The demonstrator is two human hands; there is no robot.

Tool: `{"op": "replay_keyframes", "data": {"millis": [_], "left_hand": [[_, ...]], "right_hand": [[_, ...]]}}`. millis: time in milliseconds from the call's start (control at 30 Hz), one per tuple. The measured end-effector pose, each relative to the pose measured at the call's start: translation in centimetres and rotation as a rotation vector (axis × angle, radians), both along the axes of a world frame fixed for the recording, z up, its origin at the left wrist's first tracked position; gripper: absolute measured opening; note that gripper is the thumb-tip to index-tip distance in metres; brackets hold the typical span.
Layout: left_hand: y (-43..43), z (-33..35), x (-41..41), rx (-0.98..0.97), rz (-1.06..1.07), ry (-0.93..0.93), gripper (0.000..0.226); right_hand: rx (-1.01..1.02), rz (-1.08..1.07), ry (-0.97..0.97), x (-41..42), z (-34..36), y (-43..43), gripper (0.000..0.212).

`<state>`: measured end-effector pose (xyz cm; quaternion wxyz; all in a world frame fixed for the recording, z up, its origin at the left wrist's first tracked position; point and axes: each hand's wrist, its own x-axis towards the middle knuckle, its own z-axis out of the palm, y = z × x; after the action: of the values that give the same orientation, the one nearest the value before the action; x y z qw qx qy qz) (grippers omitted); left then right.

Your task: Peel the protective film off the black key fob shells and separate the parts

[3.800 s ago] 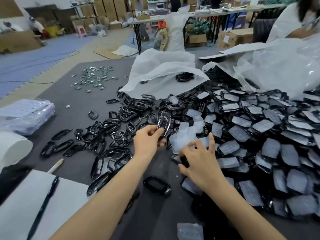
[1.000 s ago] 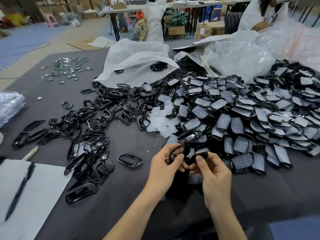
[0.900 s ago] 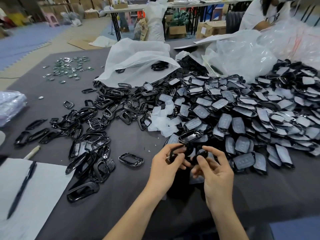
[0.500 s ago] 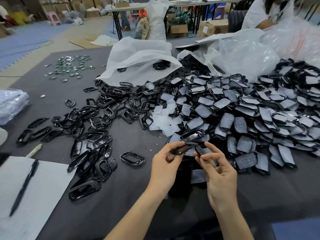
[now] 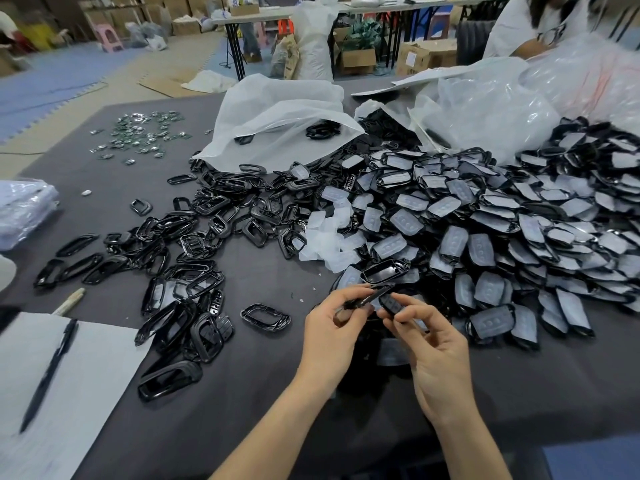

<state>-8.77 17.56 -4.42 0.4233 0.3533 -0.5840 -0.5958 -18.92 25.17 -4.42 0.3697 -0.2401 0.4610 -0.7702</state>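
Observation:
My left hand (image 5: 332,327) pinches a thin black shell frame (image 5: 367,298), held edge-on just above the table. Close beside it, my right hand (image 5: 433,341) pinches a small black button part (image 5: 390,303) between thumb and fingers. The two parts sit almost touching. A large heap of film-covered black key fob shells (image 5: 485,237) spreads to the right. Peeled clear films (image 5: 325,237) lie in a small pile ahead of my hands. Separated black frames (image 5: 194,258) are scattered on the left.
The grey table (image 5: 263,393) holds a white sheet (image 5: 69,382) with a black pen (image 5: 48,372) at the front left. White bags (image 5: 277,119) lie at the back, small metal parts (image 5: 142,133) at the far left. A person (image 5: 533,26) sits at the back right.
My hands have come back from the pile toward me with a shell. In the last second the frame in my left hand and the button part in my right have come apart.

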Motion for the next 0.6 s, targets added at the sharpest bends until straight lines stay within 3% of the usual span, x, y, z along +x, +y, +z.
{"op": "replay_keyframes", "data": {"millis": [233, 467, 600], "left_hand": [[0.05, 0.00, -0.09, 0.034, 0.009, 0.036, 0.030], [0.13, -0.16, -0.45, 0.135, 0.006, 0.165, 0.027], [0.27, -0.11, -0.57, 0.160, -0.005, 0.205, 0.029]], "right_hand": [[0.011, 0.007, -0.016, -0.14, 0.24, 0.03, 0.001], [-0.031, 0.024, 0.015, -0.09, 0.27, 0.07, 0.016], [-0.035, -0.084, 0.033, -0.08, -0.08, 0.09, 0.019]]}}
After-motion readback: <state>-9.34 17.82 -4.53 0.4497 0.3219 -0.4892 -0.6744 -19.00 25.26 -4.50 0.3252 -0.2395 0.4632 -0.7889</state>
